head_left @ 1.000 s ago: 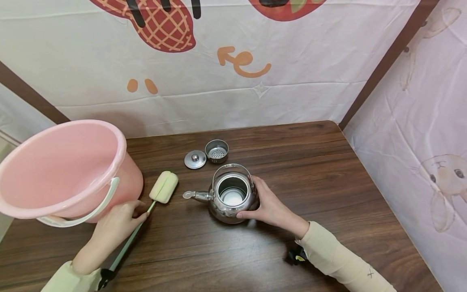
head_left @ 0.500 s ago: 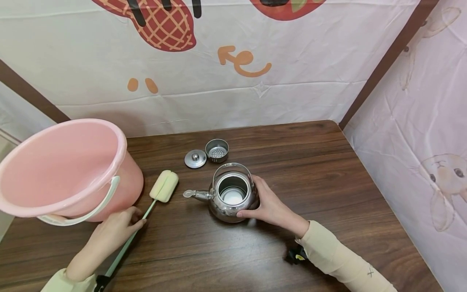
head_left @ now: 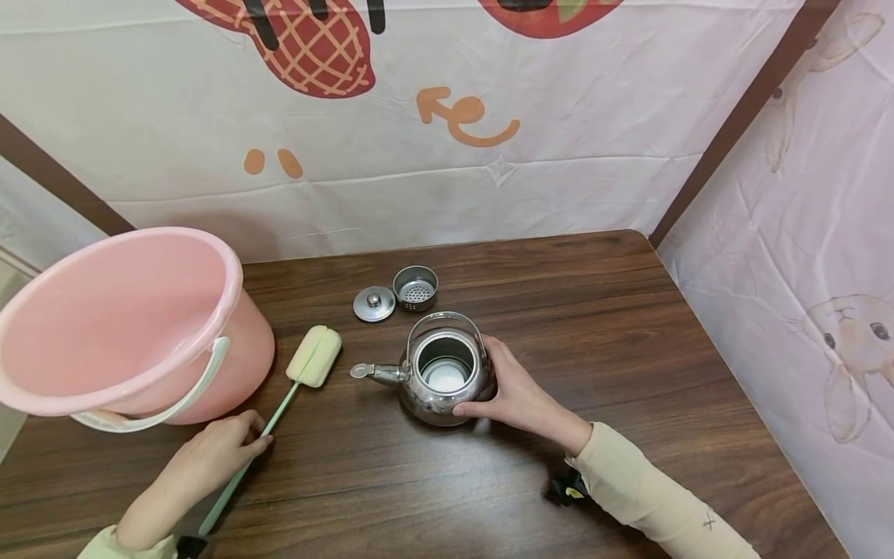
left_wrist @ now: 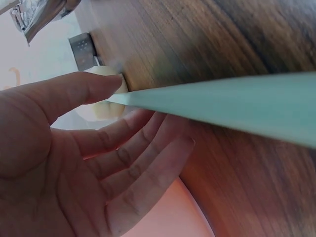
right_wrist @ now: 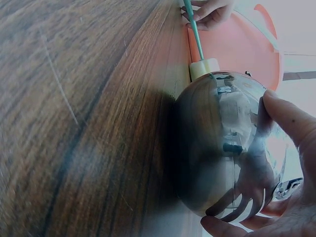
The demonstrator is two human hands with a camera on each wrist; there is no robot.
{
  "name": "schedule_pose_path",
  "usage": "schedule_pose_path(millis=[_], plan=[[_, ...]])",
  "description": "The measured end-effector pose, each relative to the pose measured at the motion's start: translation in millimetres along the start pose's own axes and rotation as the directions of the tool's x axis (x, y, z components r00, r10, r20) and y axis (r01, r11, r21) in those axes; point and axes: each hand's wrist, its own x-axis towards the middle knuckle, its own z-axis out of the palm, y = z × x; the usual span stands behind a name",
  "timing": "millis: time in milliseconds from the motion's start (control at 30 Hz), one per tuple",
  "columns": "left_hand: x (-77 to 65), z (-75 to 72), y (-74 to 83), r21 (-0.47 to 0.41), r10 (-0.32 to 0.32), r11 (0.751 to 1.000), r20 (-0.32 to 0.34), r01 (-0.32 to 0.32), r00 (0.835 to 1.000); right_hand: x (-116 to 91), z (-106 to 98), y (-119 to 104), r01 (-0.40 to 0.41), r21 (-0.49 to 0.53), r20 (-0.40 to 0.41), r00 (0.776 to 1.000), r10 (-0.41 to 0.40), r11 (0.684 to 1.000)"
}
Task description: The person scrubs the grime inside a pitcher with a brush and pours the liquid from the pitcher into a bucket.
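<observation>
A shiny steel teapot stands lidless on the table, its spout pointing left and its bail handle upright. My right hand holds its right side, with thumb and fingers spread round the rounded body. To the left lies a sponge brush with a pale yellow head and a thin green handle. My left hand is at that handle, which passes between the thumb and loosely bent fingers. Behind the teapot are its round lid and a perforated strainer cup.
A large pink bucket with a white handle stands at the left, close beside my left hand. The brown wooden table ends at a printed cloth at the back, and another cloth hangs on the right.
My left hand has slid down along the brush handle, toward me and slightly left, away from the sponge head. The right hand and the teapot have stayed in place.
</observation>
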Motion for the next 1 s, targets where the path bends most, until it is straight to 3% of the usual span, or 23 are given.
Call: schedule_pose_path(millis=[300,600,1000], plan=[[-1.6,1.8,0.2,0.0,0.03,1.0,0.019,-0.03,0.999,-0.2,-0.5,-1.2,-0.009,0.008,0.005,1.0,0.009,1.0],[-0.5,1.0,-0.5,0.041,0.047,0.998,-0.021,-0.046,0.999,-0.2,-0.9,-1.3,-0.008,0.01,0.008,1.0,0.008,1.0],[-3.2,-9.1,0.6,0.087,0.046,0.996,-0.197,-0.03,0.979,-0.6,-0.6,-1.9,-0.001,0.014,-0.001,1.0,0.001,1.0]])
